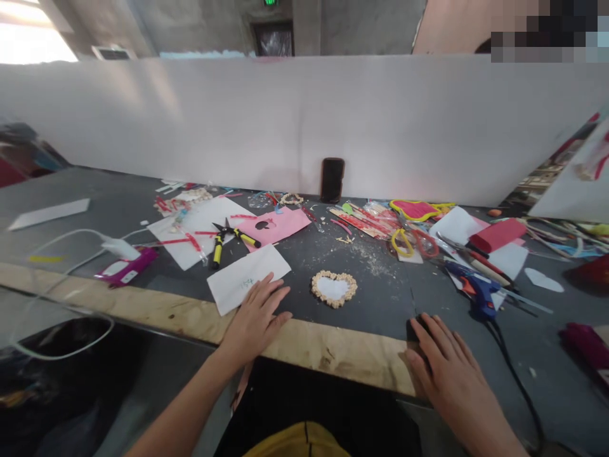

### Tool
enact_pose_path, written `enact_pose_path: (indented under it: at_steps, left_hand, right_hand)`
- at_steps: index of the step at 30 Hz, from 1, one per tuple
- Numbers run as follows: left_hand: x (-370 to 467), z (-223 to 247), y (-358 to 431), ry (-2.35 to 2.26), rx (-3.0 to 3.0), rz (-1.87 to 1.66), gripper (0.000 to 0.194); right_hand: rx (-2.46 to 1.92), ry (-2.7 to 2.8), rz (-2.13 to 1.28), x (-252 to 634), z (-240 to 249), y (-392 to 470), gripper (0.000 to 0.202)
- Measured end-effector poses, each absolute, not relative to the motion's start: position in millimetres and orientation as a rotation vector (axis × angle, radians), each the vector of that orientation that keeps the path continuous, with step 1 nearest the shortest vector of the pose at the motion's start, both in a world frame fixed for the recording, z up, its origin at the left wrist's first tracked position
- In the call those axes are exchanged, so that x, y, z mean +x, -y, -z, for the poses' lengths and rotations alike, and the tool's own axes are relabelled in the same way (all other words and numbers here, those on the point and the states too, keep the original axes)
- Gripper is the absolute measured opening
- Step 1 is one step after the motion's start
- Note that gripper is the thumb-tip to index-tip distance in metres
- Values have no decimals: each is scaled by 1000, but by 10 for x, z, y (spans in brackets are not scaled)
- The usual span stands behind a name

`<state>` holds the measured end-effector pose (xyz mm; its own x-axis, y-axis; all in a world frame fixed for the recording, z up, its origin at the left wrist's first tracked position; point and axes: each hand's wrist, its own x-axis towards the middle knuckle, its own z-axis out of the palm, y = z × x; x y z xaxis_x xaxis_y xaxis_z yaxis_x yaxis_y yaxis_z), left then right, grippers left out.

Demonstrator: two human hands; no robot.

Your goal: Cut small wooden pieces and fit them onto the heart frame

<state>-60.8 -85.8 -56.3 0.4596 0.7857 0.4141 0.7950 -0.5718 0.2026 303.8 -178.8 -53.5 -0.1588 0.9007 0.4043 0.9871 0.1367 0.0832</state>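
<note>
My left hand lies with its fingers spread at the table's front edge, its fingertips over the corner of a white sheet of paper with faint writing. My right hand rests palm down, fingers stretched, at the right front edge. Under its fingertips is a dark patch; whether it is an object or a shadow I cannot tell. Between my hands, apart from both, a white heart with a border of small beige pieces lies flat. To the right of it is a blue hot glue gun with a black cord.
Yellow-handled pliers lie near pink paper. A phone leans upright against the white partition. Scissors, a red block and craft scraps clutter the right side. A white cable loops at left by a purple device.
</note>
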Motion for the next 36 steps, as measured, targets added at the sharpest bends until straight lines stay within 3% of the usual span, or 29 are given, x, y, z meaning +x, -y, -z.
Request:
enact_pose_path:
  at_steps: [5, 19, 26, 36]
  left_hand:
    - [-592, 541, 869, 1498, -2635, 673, 45]
    - [-601, 564, 860, 1537, -2616, 758, 48]
    - [-614, 574, 844, 1553, -2614, 804, 50]
    - [-611, 574, 846, 1553, -2603, 822, 48]
  right_hand:
    - [-1930, 2102, 526, 2920, 506, 1808, 52]
    - [-1817, 2058, 188, 2540, 330, 1744, 35]
    - [-1808, 2169, 102, 2032, 224, 1460, 38]
    - [-1871, 2207, 147, 1971, 271, 1426, 39]
